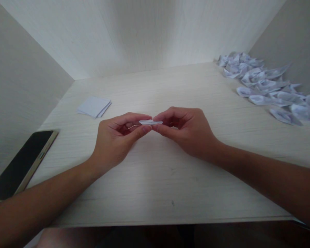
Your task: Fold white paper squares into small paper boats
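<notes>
A small folded piece of white paper (pixel 151 122) is held edge-on above the middle of the pale wooden desk (pixel 155 179). My left hand (pixel 119 137) pinches its left end between thumb and fingers. My right hand (pixel 186 129) pinches its right end the same way. The fingertips of both hands nearly meet under the paper. Both forearms reach in from the bottom corners.
A small stack of white square sheets (pixel 94 106) lies at the back left. A dark phone (pixel 23 162) rests at the desk's left edge. Several folded white paper shapes (pixel 268 86) are heaped along the right side. Walls close the desk on three sides.
</notes>
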`<state>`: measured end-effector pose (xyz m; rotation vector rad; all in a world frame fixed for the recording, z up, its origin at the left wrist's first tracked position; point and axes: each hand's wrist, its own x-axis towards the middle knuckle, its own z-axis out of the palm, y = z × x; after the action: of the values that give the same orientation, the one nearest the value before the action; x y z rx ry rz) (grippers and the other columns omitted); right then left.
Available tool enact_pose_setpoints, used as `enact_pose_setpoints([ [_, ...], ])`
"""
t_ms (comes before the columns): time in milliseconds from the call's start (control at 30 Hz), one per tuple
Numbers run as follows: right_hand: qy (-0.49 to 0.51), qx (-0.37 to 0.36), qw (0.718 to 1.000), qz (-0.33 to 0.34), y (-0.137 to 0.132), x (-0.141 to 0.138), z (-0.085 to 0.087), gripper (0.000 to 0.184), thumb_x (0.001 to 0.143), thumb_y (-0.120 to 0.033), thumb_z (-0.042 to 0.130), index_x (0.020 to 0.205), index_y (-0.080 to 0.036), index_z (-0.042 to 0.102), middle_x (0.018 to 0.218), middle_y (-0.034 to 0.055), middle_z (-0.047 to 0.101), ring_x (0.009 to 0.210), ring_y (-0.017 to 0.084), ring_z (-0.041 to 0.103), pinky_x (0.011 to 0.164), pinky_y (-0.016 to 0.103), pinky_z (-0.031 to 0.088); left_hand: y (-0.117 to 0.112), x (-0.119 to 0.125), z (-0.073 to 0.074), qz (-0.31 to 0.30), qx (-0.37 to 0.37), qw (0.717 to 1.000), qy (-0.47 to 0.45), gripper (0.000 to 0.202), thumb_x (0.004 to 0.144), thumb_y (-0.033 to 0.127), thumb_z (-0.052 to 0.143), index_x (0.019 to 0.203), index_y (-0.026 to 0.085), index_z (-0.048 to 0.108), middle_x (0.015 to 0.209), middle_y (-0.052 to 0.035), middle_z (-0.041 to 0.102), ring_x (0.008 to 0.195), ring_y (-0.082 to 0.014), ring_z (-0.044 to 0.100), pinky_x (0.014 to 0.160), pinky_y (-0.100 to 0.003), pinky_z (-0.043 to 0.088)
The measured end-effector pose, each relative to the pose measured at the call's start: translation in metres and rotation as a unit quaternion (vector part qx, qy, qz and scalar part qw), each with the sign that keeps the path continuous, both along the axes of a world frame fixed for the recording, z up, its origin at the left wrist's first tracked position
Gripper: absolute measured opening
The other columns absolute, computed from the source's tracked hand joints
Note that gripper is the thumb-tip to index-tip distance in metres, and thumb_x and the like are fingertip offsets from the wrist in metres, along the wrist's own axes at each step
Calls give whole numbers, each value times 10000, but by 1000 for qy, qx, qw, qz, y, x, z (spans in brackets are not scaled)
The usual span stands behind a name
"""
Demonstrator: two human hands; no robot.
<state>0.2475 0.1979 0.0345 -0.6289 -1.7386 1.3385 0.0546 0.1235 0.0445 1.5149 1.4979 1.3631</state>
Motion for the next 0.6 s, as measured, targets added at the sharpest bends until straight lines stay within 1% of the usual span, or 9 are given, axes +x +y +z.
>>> enact_pose_setpoints([
  [67, 3, -17, 1000, 6, 0, 0, 1, 291, 837, -444, 898, 926, -175, 831, 805, 33, 795, 717, 149, 697, 667, 289, 570, 0, -2, -3, -2, -11, 1000, -21, 155, 848, 328, 888, 994, 278, 870, 686, 9, 730, 560, -111, 594, 486, -228, 438],
  [133, 6, -22, 1000, 7, 0, -1, 1, 303, 838, -456, 896, 940, -177, 837, 810, 34, 796, 720, 150, 694, 668, 290, 564, -1, -3, -5, 1, -19, 999, -32, 153, 857, 361, 885, 994, 296, 869, 730, 1, 749, 610, -129, 634, 502, -234, 457],
  [233, 5, -23, 1000, 8, 0, 0, 0, 320, 840, -473, 890, 946, -176, 839, 815, 35, 796, 723, 150, 689, 667, 291, 553, -2, -3, -6, 1, -23, 999, -41, 134, 857, 350, 887, 984, 311, 868, 840, -11, 796, 781, -177, 727, 643, -274, 565],
  [300, 4, -27, 1000, 10, 0, 0, 0, 334, 842, -482, 887, 954, -172, 836, 820, 37, 797, 723, 150, 685, 659, 288, 545, -2, -2, -6, -1, -22, 998, -51, 124, 854, 330, 891, 974, 311, 871, 901, -17, 819, 850, -188, 749, 732, -296, 596],
  [367, 3, -26, 1000, 15, 0, 0, 0, 336, 848, -482, 881, 955, -168, 832, 811, 34, 793, 713, 145, 673, 641, 280, 529, -2, -2, -6, -1, -22, 998, -65, 111, 846, 318, 899, 955, 316, 874, 899, -13, 827, 840, -179, 753, 760, -295, 602],
  [467, -10, -15, 1000, 23, 0, 0, 2, 322, 864, -476, 868, 927, -162, 827, 760, 20, 769, 670, 130, 633, 607, 268, 492, -2, -1, -5, -7, -25, 997, -78, 82, 846, 300, 898, 919, 326, 874, 841, 2, 818, 773, -159, 743, 731, -284, 601],
  [600, -22, -5, 999, 30, 0, 0, 3, 330, 886, -492, 843, 885, -163, 822, 728, 15, 748, 649, 124, 608, 593, 263, 472, -2, -2, -4, -10, -33, 997, -67, 42, 855, 293, 876, 893, 294, 859, 783, -11, 797, 736, -180, 744, 704, -316, 622],
])
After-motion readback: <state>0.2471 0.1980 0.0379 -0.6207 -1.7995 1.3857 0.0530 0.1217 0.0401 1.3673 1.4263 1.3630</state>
